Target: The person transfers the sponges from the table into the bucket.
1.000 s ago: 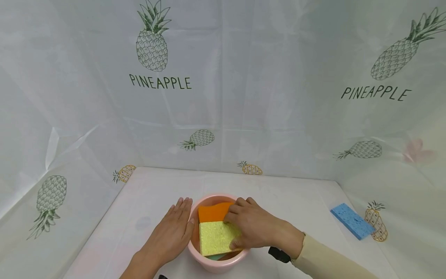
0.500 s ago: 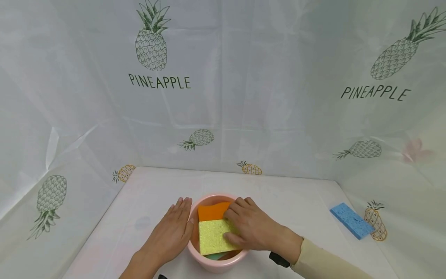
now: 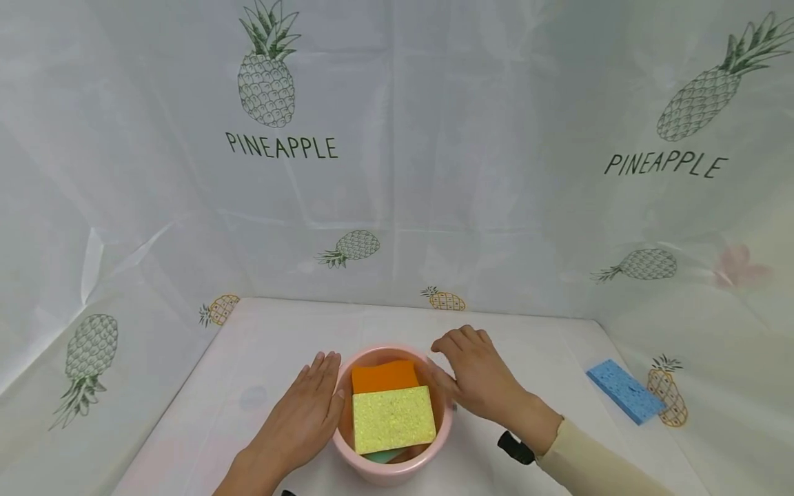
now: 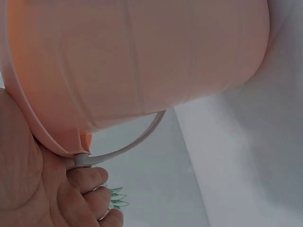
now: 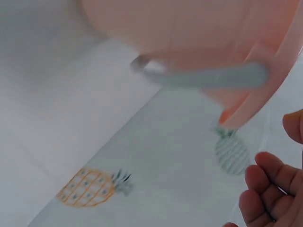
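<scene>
A pink bucket (image 3: 380, 474) stands near the front of the table. Inside lie a yellow sponge (image 3: 393, 420), an orange sponge (image 3: 384, 377) behind it, and a pale green piece (image 3: 383, 456) mostly hidden underneath. My left hand (image 3: 304, 406) rests with fairly straight fingers along the bucket's left rim; the left wrist view has its palm against the rim beside the grey handle (image 4: 128, 146). Just off the right rim, my right hand (image 3: 480, 379) hovers with loosely bent fingers and holds nothing. In the right wrist view its fingers (image 5: 265, 189) are apart from the bucket.
A blue sponge (image 3: 625, 391) lies at the table's right side. White sheeting (image 3: 465, 172) printed with pineapples encloses the table (image 3: 527, 344) at the back and sides.
My right hand has let go of the yellow sponge and moved up and right, out of the bucket. The yellow sponge now shows whole. My left hand has stayed in place.
</scene>
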{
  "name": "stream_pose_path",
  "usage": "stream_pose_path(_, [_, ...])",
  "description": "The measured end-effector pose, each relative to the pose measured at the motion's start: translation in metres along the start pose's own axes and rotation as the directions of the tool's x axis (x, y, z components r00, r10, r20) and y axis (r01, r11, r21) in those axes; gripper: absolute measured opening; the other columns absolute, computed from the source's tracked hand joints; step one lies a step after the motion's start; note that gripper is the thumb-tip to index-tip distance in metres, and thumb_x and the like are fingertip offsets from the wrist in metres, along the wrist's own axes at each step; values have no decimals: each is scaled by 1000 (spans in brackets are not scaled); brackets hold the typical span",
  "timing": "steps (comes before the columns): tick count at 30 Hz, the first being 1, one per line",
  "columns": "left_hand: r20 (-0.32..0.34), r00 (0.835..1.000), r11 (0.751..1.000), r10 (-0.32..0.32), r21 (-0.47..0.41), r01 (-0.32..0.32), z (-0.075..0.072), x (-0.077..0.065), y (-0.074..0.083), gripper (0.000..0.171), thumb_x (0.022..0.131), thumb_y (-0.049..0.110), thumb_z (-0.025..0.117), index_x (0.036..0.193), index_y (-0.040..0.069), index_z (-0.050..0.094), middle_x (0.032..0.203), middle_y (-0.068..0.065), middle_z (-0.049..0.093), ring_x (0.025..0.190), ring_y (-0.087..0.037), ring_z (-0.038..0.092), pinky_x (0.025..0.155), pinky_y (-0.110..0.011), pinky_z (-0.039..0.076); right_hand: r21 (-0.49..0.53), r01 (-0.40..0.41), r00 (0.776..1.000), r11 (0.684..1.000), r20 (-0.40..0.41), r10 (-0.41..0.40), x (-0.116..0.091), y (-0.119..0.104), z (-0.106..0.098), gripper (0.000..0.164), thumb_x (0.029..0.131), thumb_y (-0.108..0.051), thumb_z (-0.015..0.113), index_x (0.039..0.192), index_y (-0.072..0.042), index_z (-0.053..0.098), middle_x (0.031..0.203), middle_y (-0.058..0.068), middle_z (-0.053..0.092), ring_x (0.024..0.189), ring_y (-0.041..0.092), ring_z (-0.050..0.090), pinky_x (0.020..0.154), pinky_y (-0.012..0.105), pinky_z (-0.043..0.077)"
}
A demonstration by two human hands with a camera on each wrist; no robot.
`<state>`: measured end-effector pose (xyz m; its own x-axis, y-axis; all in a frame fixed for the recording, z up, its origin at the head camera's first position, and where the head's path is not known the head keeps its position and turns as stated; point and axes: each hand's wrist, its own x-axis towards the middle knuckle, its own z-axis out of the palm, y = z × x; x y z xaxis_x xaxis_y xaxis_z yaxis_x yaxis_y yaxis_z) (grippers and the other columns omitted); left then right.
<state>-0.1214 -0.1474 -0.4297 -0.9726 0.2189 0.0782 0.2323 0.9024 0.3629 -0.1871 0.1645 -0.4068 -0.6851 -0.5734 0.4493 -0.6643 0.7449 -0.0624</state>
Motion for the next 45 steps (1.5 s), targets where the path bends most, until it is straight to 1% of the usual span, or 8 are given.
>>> stream_pose_path(5, [-2,1000,1000,-1,2,1,0,0,-1,64,114,39,39,164,0,33,171,-17,32,162,-33,25,132,-54,22,-61,-145,987,988,-82,140,-16,41,4,33,96,-34,77,113,-6,72,109,8,71,103,29,59,88,48,48])
stream_pose_path(11, [-8,1000,1000,1,8,-1,0,0,-1,63,114,38,39,164,-1,33,171,-17,32,162,-33,25,131,-54,23,-144,-268,959,953,-139,248,-50,99,12,38,93,-29,80,116,0,70,111,18,69,106,40,59,85,59,48])
stream_pose_path(19, [1,1000,1000,-15,25,15,3,2,-3,64,114,39,40,164,0,32,171,-16,32,162,-32,25,131,-53,23,-322,-316,940,892,-230,250,-102,176,14,53,77,-28,87,113,6,67,107,26,69,100,49,61,75,65,50])
stream_pose_path(23, [1,1000,1000,-15,27,15,3,2,-2,64,114,39,40,164,0,32,171,-16,33,162,-31,25,132,-53,23,-380,-364,932,851,-156,329,-124,203,5,51,77,-31,86,101,5,59,101,25,65,97,48,58,72,63,47])
stream_pose_path(28, [-10,1000,1000,1,26,-1,1,0,-1,63,114,38,40,163,-1,34,170,-17,35,161,-33,26,131,-54,24,-417,-414,894,809,-20,448,-149,226,-4,49,84,-34,83,88,0,48,96,22,60,96,47,55,72,61,44])
stream_pose_path(35, [-9,1000,1000,-2,10,2,1,0,0,63,114,38,40,163,-1,34,170,-16,34,161,-33,27,131,-54,24,-415,-422,872,806,57,486,-185,248,-9,53,88,-37,81,93,3,48,98,25,57,98,50,52,76,66,41])
stream_pose_path(41, [-1,1000,1000,-11,10,11,2,1,0,63,113,38,41,163,0,34,170,-16,34,161,-33,26,131,-54,23,-446,-427,841,786,123,527,-209,259,-13,54,89,-44,79,88,0,48,87,17,53,88,41,50,70,59,40])
stream_pose_path(45, [-5,1000,1000,-7,12,7,2,1,-1,63,113,38,41,163,-1,34,170,-16,34,161,-33,26,131,-53,23,-474,-421,830,774,143,539,-220,263,-11,56,88,-47,79,83,-3,46,82,13,50,83,37,50,67,55,39])
